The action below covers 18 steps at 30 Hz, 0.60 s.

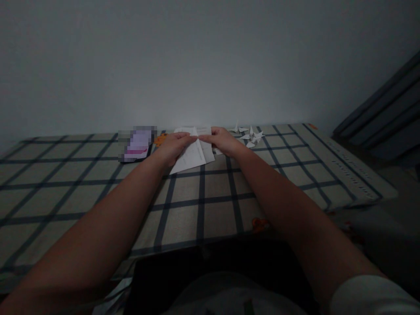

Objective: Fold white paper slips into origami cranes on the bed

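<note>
Both my arms reach forward over a checked bedsheet (pixel 183 192). My left hand (pixel 175 146) and my right hand (pixel 223 141) meet fingertip to fingertip on a white sheet of paper (pixel 193 155) lying flat near the wall. The fingers of each hand are pressed together on the paper's top fold. More white paper (pixel 206 131) shows just behind the hands.
Folded white paper cranes (pixel 251 136) lie to the right of my right hand. A phone (pixel 138 146) with a lit screen lies left of my left hand. A plain wall (pixel 197 65) rises behind. A dark striped object (pixel 383 118) stands at the right.
</note>
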Tool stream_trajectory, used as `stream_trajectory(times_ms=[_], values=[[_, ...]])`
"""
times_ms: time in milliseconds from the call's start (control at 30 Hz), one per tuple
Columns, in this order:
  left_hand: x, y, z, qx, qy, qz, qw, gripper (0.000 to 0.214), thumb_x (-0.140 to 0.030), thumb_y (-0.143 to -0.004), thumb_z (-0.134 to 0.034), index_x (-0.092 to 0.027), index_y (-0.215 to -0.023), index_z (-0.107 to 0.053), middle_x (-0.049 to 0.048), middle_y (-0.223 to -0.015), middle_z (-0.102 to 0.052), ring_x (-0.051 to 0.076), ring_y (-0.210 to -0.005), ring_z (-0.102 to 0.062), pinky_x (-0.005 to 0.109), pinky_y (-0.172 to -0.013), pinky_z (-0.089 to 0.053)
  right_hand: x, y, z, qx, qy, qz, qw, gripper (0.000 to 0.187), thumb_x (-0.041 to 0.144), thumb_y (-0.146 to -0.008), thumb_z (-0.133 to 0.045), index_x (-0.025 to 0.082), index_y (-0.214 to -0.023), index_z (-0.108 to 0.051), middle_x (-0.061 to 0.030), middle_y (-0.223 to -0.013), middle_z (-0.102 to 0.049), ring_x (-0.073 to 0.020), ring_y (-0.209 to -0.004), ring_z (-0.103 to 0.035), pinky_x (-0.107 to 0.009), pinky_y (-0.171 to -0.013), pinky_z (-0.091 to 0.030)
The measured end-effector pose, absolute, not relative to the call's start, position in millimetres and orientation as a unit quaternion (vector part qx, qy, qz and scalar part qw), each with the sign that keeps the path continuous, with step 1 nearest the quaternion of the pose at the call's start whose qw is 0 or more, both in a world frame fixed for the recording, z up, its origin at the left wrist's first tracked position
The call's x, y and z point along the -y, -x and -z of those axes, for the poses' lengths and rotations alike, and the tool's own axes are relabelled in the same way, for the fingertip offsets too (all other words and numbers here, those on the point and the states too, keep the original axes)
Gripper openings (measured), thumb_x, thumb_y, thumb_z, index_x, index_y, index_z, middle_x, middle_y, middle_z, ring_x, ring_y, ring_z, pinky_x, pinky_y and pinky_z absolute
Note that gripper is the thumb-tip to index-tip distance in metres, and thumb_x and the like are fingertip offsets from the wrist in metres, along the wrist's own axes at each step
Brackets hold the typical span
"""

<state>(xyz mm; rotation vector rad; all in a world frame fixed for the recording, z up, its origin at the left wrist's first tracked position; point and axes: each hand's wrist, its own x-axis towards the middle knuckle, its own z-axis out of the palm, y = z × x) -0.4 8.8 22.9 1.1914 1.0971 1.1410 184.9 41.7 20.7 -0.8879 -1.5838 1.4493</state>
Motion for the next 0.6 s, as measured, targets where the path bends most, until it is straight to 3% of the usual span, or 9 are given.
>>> stream_trajectory(times_ms=[167, 467, 600], values=[[-8.7, 0.2, -22.6, -0.465, -0.504, -0.487, 0.540, 0.022, -0.028, -0.068, -0.079, -0.016, -0.084, -0.071, 0.0049, -0.079, -0.074, 0.016, -0.064, -0.068, 0.026, -0.062, -0.056, -42.6, -185.9, -20.2, 0.621, 0.342, -0.585, 0.395, 0.013, 0.027, -0.082, -0.078, 0.018, -0.091, -0.072, -0.0030, -0.087, -0.076, -0.0145, -0.073, -0.065, -0.024, -0.063, -0.053], [-7.7, -1.2, -24.4, -0.475, -0.497, -0.483, 0.542, 0.016, -0.027, -0.067, -0.078, -0.017, -0.078, -0.071, 0.0052, -0.076, -0.073, 0.016, -0.063, -0.066, 0.027, -0.060, -0.054, -47.5, -186.5, -16.5, 0.681, 0.358, -0.486, 0.414, 0.017, 0.032, -0.082, -0.078, 0.017, -0.087, -0.071, -0.0026, -0.089, -0.075, -0.0139, -0.076, -0.064, -0.024, -0.067, -0.051], [-7.6, -1.3, -25.3, -0.469, -0.490, -0.488, 0.549, 0.016, -0.026, -0.068, -0.079, -0.016, -0.079, -0.071, 0.0042, -0.073, -0.073, 0.016, -0.060, -0.065, 0.026, -0.057, -0.053, -48.6, -185.4, -14.8, 0.659, 0.336, -0.530, 0.416, 0.017, 0.031, -0.081, -0.077, 0.018, -0.091, -0.071, -0.0037, -0.092, -0.075, -0.0150, -0.078, -0.066, -0.026, -0.071, -0.054]])
